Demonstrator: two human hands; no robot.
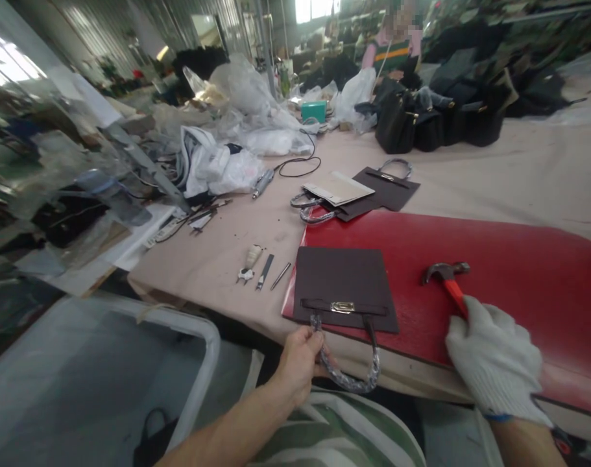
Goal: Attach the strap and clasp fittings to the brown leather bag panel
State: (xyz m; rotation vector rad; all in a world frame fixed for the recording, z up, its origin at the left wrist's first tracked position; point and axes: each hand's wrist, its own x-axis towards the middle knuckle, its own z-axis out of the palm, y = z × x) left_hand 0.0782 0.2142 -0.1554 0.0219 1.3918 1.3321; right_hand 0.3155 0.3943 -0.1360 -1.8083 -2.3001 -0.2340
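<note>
My bare left hand (299, 363) pinches one side of a plastic-wrapped handle (351, 383) at the table's front edge. That handle joins a dark brown bag panel (344, 275) with a metal clasp (342, 307), lying flat on a red sheet (499, 259). On the right, my right hand (494, 360), in a white knit glove, is closed round the red grip of a claw hammer (453, 288). The hammer's head rests on or just above the red sheet. Left of the panel lie pincers (249, 264), a flat metal tool (265, 272) and a thin metal rod (280, 276).
More brown panels (397, 194) with handles lie behind, under pale pieces (338, 188). Black bags (436, 117) stand at the back right, near a person (395, 52). Plastic wrapping (246, 91) is heaped at the back. A grey bin (100, 363) stands at the lower left.
</note>
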